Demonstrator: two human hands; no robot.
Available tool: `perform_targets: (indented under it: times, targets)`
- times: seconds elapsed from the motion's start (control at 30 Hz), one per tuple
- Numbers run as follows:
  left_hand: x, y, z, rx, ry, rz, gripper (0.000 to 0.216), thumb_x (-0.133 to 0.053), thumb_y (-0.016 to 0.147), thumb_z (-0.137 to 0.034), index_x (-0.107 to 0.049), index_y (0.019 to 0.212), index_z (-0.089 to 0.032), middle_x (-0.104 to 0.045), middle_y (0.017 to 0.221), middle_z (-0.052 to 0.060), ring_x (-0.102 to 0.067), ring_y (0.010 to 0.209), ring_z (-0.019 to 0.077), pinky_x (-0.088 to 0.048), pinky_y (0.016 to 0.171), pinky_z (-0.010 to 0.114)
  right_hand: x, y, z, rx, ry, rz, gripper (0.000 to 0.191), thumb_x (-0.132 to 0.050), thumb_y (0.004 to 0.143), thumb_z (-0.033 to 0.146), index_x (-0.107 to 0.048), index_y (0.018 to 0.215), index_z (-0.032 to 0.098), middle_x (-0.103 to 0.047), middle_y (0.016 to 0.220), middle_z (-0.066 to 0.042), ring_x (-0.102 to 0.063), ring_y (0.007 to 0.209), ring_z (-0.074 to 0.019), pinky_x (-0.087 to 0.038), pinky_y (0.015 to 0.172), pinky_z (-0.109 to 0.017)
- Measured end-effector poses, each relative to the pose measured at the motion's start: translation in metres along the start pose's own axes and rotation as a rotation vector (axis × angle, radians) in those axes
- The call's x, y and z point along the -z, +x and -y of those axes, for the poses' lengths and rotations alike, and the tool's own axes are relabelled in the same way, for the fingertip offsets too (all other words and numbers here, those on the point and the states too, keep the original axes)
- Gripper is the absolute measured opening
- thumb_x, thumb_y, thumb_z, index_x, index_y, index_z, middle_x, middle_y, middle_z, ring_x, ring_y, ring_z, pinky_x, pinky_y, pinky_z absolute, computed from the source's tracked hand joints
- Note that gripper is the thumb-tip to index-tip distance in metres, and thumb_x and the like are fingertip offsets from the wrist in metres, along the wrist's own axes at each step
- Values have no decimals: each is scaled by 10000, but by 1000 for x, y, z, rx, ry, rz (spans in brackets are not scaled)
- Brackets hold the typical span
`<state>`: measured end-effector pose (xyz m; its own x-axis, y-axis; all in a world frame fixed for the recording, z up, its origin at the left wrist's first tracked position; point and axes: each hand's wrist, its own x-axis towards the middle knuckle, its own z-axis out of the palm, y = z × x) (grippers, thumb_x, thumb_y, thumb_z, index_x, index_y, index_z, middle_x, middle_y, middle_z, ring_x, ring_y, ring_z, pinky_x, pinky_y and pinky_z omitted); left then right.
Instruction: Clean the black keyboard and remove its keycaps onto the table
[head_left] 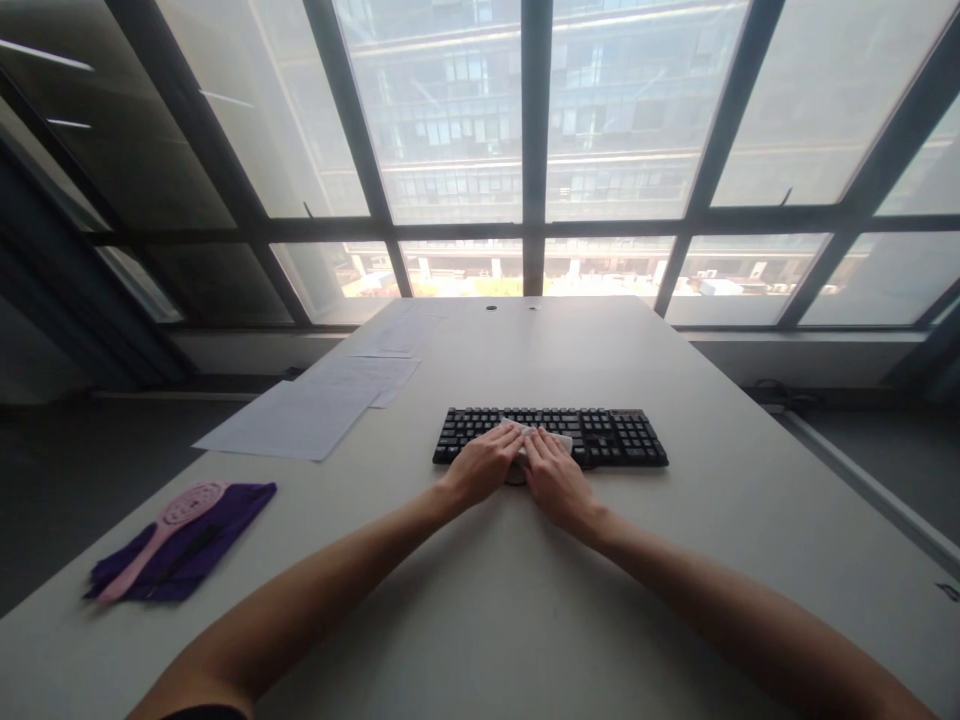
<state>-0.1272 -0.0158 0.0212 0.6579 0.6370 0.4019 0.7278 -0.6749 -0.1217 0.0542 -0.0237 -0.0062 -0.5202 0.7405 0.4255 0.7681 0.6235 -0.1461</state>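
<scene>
A black keyboard (626, 437) lies flat on the white table, a little ahead of me. On its middle keys is a white tissue (561, 441), mostly covered by my fingers. My left hand (484, 462) presses on the tissue from the left, its fingers close together. From the right, my right hand (553, 475) holds it too, with fingertips meeting those of the left. A small dark rounded shape shows below the keyboard's front edge between my wrists; I cannot make out what it is.
White paper sheets (281, 420) lie overlapping along the table's left side. Nearer on the left, a pink hairbrush (187, 505) rests on a folded purple cloth (244, 500). The white table (480, 640) reaches toward large windows with dark frames (534, 150).
</scene>
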Motion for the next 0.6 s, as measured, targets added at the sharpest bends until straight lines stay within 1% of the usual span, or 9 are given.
perform_targets:
  times: [0.07,0.17,0.27,0.4,0.5,0.6]
  targets:
    - [9,-12,13,20,22,14,408,-474,925,-99,-580,1318,-68,-600,1365,151,-523,1320,254,-409,1154,395,-3,12,15,14,30,3,502,-457,961,212,-495,1412,-7,-454,1485,-235,-370,1426,-298,-278,1187,-429]
    - [20,-35,34,95,37,22,401,-453,929,-105,-603,1301,-85,-611,1354,144,-521,1324,259,-422,1143,412,-8,33,38,46,78,6,480,-432,974,213,-504,1404,10,-484,1463,-232,-392,1413,-284,-300,1173,-423]
    - [25,-60,49,183,16,32,412,-423,943,-123,-602,1313,-107,-599,1371,137,-508,1339,244,-427,1138,411,-15,49,57,91,90,16,462,-424,971,188,-518,1386,9,-495,1452,-233,-403,1403,-287,-305,1168,-421]
    - [20,-81,54,276,-55,6,450,-378,994,-226,-513,1417,-152,-518,1464,100,-457,1383,213,-411,1151,397,-26,57,70,127,74,16,485,-430,983,223,-495,1404,-10,-472,1467,-244,-386,1411,-311,-295,1169,-439]
    - [11,-83,52,288,-95,7,476,-361,1005,-251,-462,1460,-154,-468,1504,97,-407,1416,213,-365,1181,414,-30,56,68,157,68,16,533,-467,984,277,-462,1434,-10,-448,1486,-246,-358,1429,-307,-277,1178,-445]
    - [4,-79,51,282,-109,16,481,-359,999,-227,-460,1461,-140,-467,1501,114,-408,1416,219,-349,1190,433,-30,55,65,166,69,16,525,-443,1000,283,-455,1446,7,-449,1490,-231,-354,1435,-283,-276,1181,-438]
